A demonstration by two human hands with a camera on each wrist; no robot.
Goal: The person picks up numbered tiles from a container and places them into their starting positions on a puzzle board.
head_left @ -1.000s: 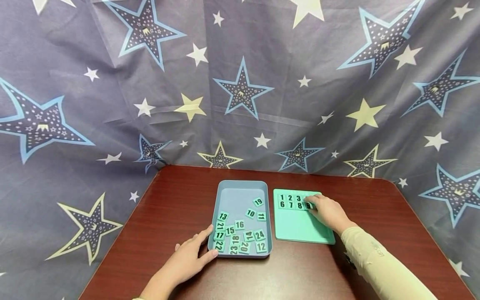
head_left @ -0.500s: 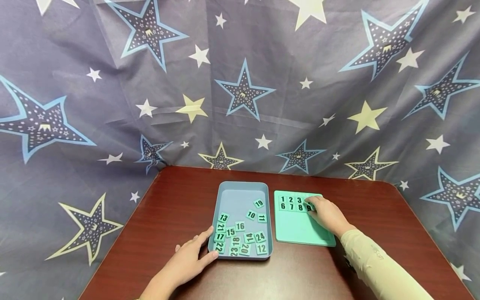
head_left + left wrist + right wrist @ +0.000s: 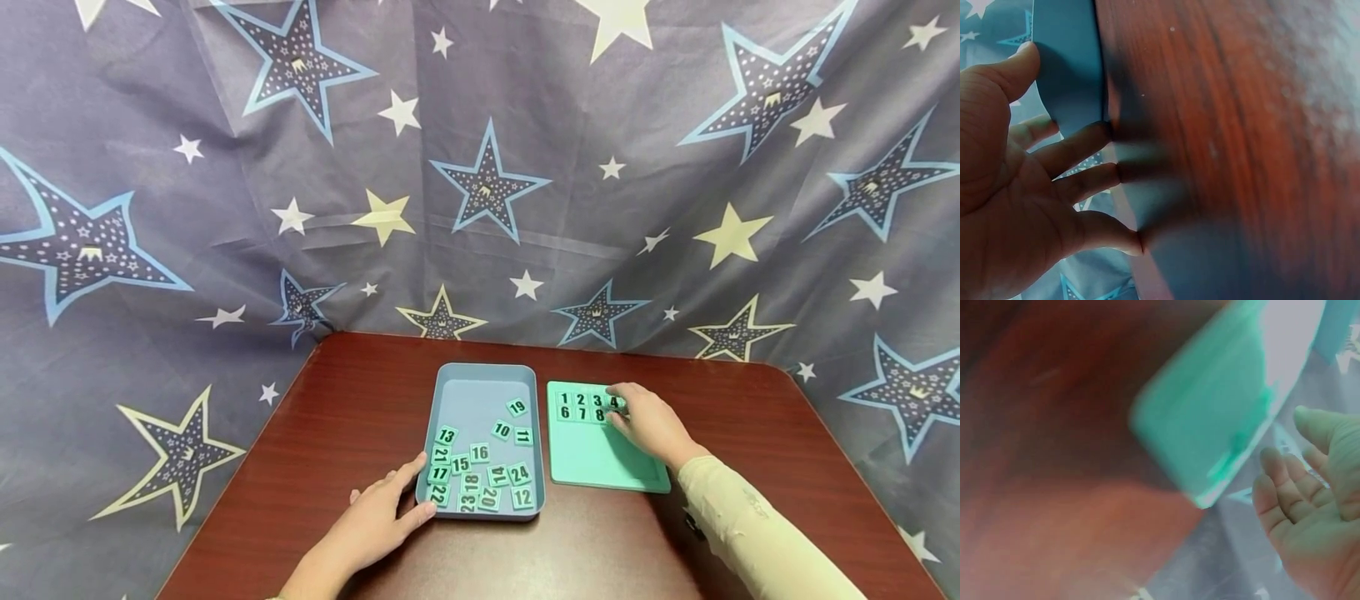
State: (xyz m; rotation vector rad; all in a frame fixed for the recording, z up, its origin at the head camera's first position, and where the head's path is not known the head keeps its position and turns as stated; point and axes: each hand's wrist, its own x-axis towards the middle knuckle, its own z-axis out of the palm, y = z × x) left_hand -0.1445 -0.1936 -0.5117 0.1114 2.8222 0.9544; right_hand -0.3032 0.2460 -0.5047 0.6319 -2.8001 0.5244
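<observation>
My left hand (image 3: pixel 375 518) rests at the front left corner of a blue-grey tray (image 3: pixel 474 400), fingers extended, touching its side. In the left wrist view the spread fingers (image 3: pixel 1082 155) and thumb stand by the tray wall (image 3: pixel 1069 62). Over a mint-green board (image 3: pixel 596 457), my right hand (image 3: pixel 654 423) hovers with relaxed fingertips near the 4 tile (image 3: pixel 613 402). Tiles 1, 2 and 3 (image 3: pixel 597 400) lie in its back row, with 6, 7 and 8 in front; the hand hides the spots further right. The right wrist view shows nothing in the loosely bent fingers (image 3: pixel 1279 506).
Several loose number tiles, such as a 16 tile (image 3: pixel 479 452) and a 19 tile (image 3: pixel 517 407), lie in the tray at various angles. Both tray and board stand on a red-brown table (image 3: pixel 375 392). A star-patterned curtain (image 3: pixel 360 275) hangs behind it.
My right hand has lifted slightly and spread its fingertips, uncovering the 4 tile while covering the 9 seen earlier. My left hand has stayed at the tray.
</observation>
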